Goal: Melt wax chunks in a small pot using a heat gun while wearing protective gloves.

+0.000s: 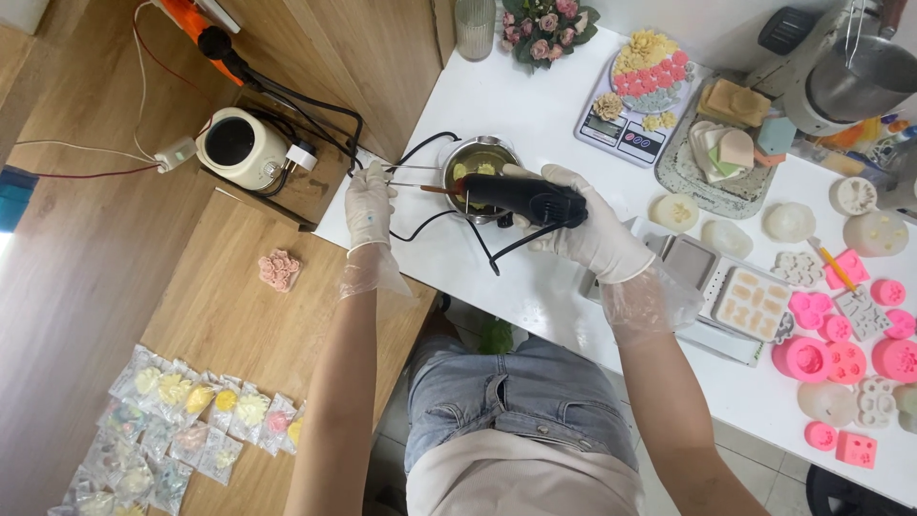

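Black heat gun point(523, 198) in right hand point(597, 234) grip, left hand point(368, 205) gripping pot point(478, 164) handle; scale point(626, 132) nearby.

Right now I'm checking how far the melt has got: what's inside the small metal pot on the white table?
The metal pot shows yellowish liquid with paler lumps. The black heat gun in the right hand covers the near side and bottom. The left hand grips the wire handle.

The far rim of the small metal pot point(478, 164) is hidden by the black heat gun point(521, 198). At the table's point(535, 287) right edge, pink moulds point(898, 358) are cut off.
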